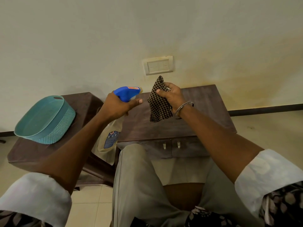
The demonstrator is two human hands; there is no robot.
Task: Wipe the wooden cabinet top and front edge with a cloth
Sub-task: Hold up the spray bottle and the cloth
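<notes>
A dark wooden cabinet [201, 112] stands against the wall, its top and front edge in view below my hands. My right hand [172, 95] is closed on a brown-and-cream checked cloth [158, 107], which hangs above the cabinet top. My left hand [117, 105] grips a spray bottle [112, 136] by its blue trigger head, held over the cabinet's left end with the nozzle pointing right toward the cloth. The bottle's pale body with a blue label hangs below my wrist.
A teal plastic basket [44, 120] sits on a second dark table [32, 149] at the left. A wall switch plate [158, 65] is above the cabinet. Two small door handles [171, 145] show on the cabinet front. My knee [147, 185] is close to the cabinet.
</notes>
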